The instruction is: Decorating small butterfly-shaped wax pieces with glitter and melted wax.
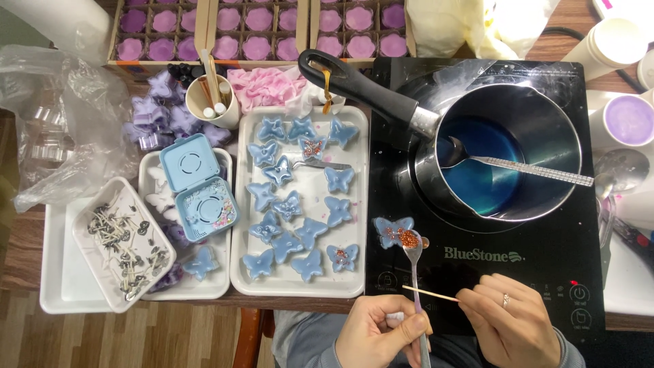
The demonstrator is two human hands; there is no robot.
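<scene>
Just above the left hand (381, 334), its spoon (411, 240) meets the blue butterfly (394, 230).

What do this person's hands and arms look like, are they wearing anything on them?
Both hands are bare, with no gloves. The right hand wears a thin ring with a small stone on one finger. The left hand shows no ring. Grey sleeves reach down to both wrists. Nails are short and unpainted.

Crowded brown wooden table (20, 252)

White rectangular trays (300, 283) and a black induction hob (545, 272) are set side by side on it.
</scene>
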